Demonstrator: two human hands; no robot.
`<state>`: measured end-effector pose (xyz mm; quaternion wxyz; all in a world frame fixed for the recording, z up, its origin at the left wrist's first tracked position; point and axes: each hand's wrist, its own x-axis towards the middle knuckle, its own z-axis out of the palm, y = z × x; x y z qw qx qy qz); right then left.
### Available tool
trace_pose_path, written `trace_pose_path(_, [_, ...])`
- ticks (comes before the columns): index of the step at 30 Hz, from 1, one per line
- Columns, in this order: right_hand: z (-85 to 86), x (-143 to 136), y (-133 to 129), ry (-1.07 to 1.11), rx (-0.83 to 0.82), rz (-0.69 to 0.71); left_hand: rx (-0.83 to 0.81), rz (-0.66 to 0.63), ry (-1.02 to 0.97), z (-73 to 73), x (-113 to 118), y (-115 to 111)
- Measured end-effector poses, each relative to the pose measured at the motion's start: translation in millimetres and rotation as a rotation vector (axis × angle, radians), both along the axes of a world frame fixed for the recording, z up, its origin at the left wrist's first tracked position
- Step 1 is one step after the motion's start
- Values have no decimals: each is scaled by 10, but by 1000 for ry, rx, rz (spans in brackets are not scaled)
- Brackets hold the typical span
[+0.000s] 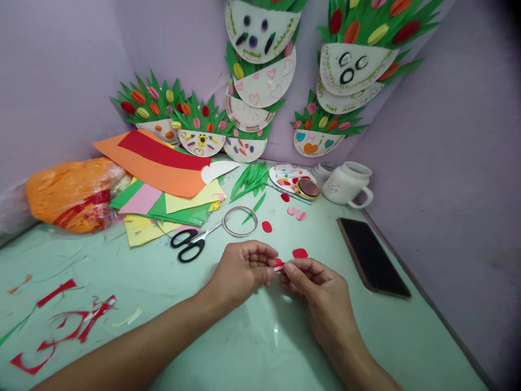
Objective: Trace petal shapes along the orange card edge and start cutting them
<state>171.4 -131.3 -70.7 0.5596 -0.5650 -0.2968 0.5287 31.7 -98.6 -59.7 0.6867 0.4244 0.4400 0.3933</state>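
Observation:
Over the front middle of the table, my left hand and my right hand meet. Their fingertips pinch a small red paper piece that has a white strip along its edge. Much of that piece is hidden by the fingers. Just beyond the hands lie two red paper ovals, one close to my right hand and another farther back. Black-handled scissors rest beyond my left wrist, their tips by a tape roll. A thin whitish strip lies nearer to me.
Coloured paper sheets and an orange plastic-wrapped bundle sit at the back left. Red scraps litter the left. A phone and a white mug are at right. Paper-plate flower crafts lean on the wall.

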Motion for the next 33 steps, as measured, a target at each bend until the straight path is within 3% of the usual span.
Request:
trace_pose_path(10, [6, -6, -19, -85, 26, -5, 8, 5, -5, -1, 13, 6])
trace_pose_path(21, [118, -102, -49, -235, 49, -124, 6, 0, -22, 16, -16, 12])
trace_pose_path(28, [29, -102, -76, -297, 105, -110, -21, -52, 188, 32, 0, -7])
trace_pose_path(33, [27, -119, -70, -197, 78, -83, 5, -57, 208, 84, -2, 3])
